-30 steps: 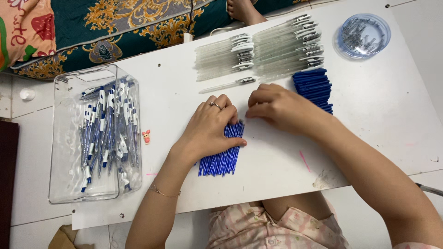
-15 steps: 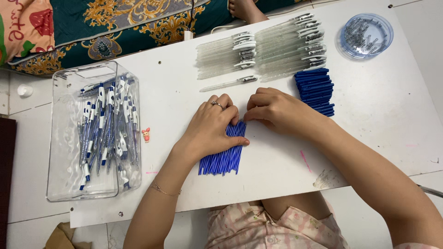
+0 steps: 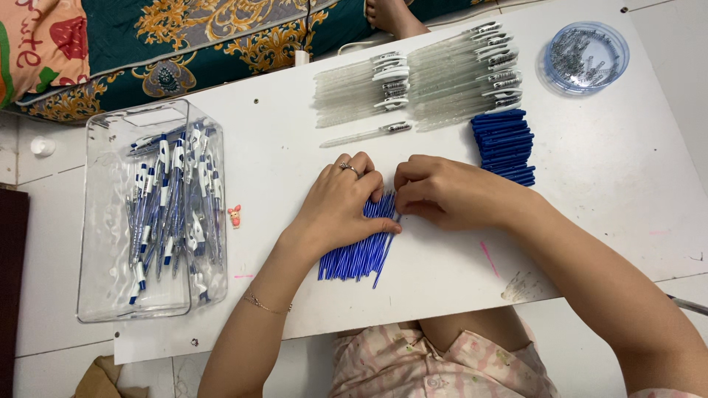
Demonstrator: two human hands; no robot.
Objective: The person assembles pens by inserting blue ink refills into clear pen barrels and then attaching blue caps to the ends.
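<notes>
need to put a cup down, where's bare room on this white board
Free: the right part of the white board, between the blue caps and the edge; also between the clear bin and left hand. Crowded: the top, with clear barrels and round dish, and the blue refills under both hands.

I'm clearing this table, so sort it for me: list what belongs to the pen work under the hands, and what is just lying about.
Belongs to the work:
- blue refills, under the left hand and right hand
- clear pen barrels
- blue end pieces
- dish of small metal parts, probably springs
- clear bin of finished pens

Lying about:
- small pink figure
- patterned cushion
</notes>
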